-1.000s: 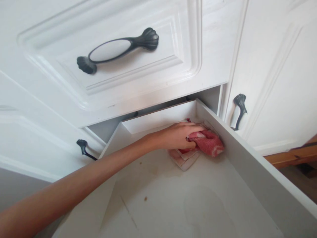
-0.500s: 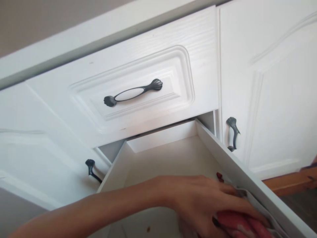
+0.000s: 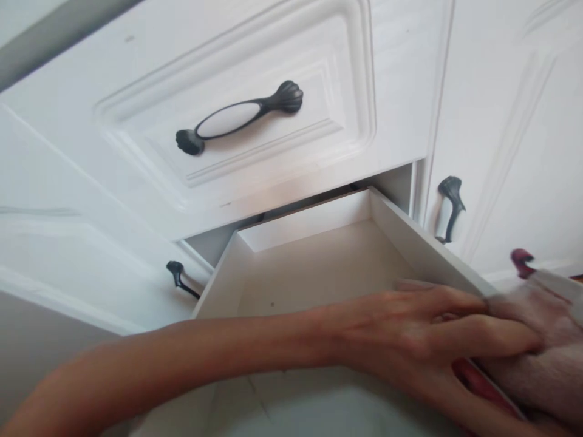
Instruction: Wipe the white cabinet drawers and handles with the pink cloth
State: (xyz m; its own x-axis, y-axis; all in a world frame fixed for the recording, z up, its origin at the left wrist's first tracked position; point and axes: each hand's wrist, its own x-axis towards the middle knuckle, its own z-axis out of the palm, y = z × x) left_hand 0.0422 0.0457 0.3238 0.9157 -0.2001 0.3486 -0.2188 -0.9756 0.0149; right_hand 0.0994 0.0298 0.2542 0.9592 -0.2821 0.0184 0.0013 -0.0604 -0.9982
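Note:
Reaching in from the lower left, my left hand (image 3: 423, 340) is over the right side of a pulled-out white drawer (image 3: 432, 243). Its fingers are curled around a soft, pinkish bundle of cloth (image 3: 542, 370), which hangs past the drawer's right wall. Red material (image 3: 483, 385) shows between thumb and forefinger. A dark red, hook-shaped piece (image 3: 521, 261) sticks up at the top of the bundle. Motion smears the bundle, so I cannot tell what kind of cloth it is. The right hand is out of view.
Above stands a closed drawer front (image 3: 319, 176) with a dark handle (image 3: 239, 118). Cabinet doors with dark handles flank it, one handle (image 3: 450, 209) on the right and another (image 3: 182, 279) on the left. A small dark speck (image 3: 272, 304) lies on the drawer bottom.
My left hand has moved right and lifted the cloth bundle from inside the drawer to its right wall and beyond. The view has come closer and tilted down.

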